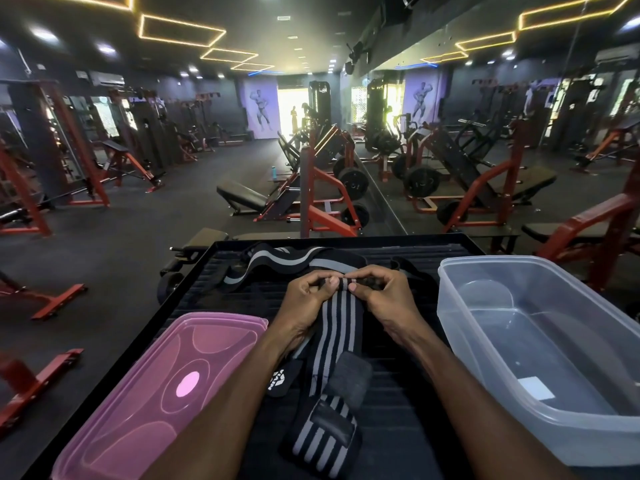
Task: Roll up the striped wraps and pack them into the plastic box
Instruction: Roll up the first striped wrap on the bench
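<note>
Head view, left hand: the left hand (306, 299) has its fingers curled and pinches the far end of the striped wrap (337, 327), with the thumb on top of the fabric.
Head view, right hand: the right hand (384, 296) pinches the same end from the other side, fingers curled, thumb tip touching the stripes.
Both hands: they are very close to each other at the wrap's end, where the fabric is folded into a small tight start of a roll.
Striped wrap: black with grey stripes, it runs from the hands toward the camera between the 2 forearms and lies on the black surface (221, 271).
Near end of wrap: it is folded on itself and shows a dark fastening patch (348, 377); a black tab with a white logo (281, 377) lies just beside it on the left.
Second wrap: another striped wrap (277, 259), black with a broad grey band, lies loose and unrolled on the surface behind the hands.
Plastic box: the clear plastic box (446, 271) stands on the right side of the surface, near the right forearm; no wrap is inside, only a small white label at its bottom.
Pink lid: a pink translucent lid (138, 393) lies flat on the left side of the surface, beside the left forearm.
Surface: black, ribbed, with a raised rim.
Room: a gym with red and black machines (322, 188), weight plates, a mirror wall on the right and yellow light lines on the ceiling.
</note>
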Motion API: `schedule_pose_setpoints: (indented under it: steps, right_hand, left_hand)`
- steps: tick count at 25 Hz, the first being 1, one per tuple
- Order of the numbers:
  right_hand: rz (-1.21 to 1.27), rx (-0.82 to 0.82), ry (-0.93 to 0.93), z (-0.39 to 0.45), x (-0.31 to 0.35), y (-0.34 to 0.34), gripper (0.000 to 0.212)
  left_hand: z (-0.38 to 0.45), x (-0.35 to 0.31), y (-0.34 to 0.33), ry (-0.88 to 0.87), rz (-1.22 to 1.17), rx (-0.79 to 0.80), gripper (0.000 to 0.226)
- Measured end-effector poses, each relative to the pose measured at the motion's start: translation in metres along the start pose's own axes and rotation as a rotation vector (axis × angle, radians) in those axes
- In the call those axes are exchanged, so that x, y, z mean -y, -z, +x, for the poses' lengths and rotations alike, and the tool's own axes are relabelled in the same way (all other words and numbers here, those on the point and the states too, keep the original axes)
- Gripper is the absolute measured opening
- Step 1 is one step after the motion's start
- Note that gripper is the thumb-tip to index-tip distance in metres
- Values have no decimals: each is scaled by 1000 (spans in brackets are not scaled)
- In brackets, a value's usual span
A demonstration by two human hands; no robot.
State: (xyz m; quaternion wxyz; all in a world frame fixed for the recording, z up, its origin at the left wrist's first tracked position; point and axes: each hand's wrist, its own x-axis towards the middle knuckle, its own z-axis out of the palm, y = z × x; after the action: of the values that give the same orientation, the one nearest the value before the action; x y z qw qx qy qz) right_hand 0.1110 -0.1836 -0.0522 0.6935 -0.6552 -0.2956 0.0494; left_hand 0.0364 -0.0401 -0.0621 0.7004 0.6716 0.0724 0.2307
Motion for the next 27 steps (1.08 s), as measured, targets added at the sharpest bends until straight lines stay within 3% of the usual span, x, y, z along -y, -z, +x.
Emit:
schedule_pose_setpoints:
  steps: [4,9,18,23,27]
  right_hand:
    - [75,22,-124,0,-1,-3,8]
    - [-117,-30,-77,1,-2,-2,2]
    - [-49,-7,-143,0,-2,-1,9]
    - [-97,-48,-60,-1,-5,-1,13]
    - [16,-32,-99,0,-5,-3,12]
  left_hand:
    - [0,-2,-1,-36,14,-43,16]
    - [-2,0,-5,-16,-7,-29,14]
    - [-1,2,-4,31,78,-53,13]
    - [-2,3,-6,65,14,-33,23]
    - [-3,3,-4,5,11,-51,13]
